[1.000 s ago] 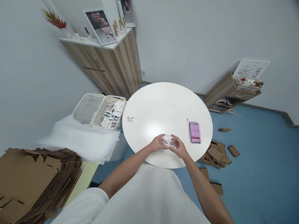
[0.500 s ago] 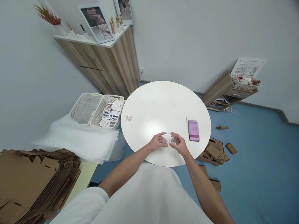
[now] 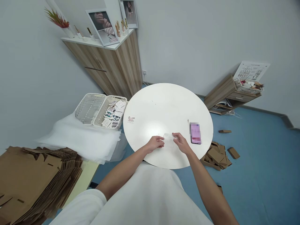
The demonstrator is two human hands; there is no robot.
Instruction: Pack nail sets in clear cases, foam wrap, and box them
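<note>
A small clear plastic case is between my hands, near the front of the round white table. Its outline is faint against the white top, so I cannot tell whether its lid is raised. The fingers of my left hand are closed at its left edge. On the opposite edge my right hand pinches it with thumb and forefinger. A small card with pinkish pieces lies at the table's left side. Right of my right hand lies a phone with a blurred purple screen.
Left of the table stand a white basket of printed cards and a basket of clear plastic pieces. White foam sheets and stacked flat cardboard are nearer. Small brown boxes lie on the floor at right.
My hands have moved slightly apart, and the clear case shows less between them, higher up by the fingertips. The whole view has shifted slightly.
</note>
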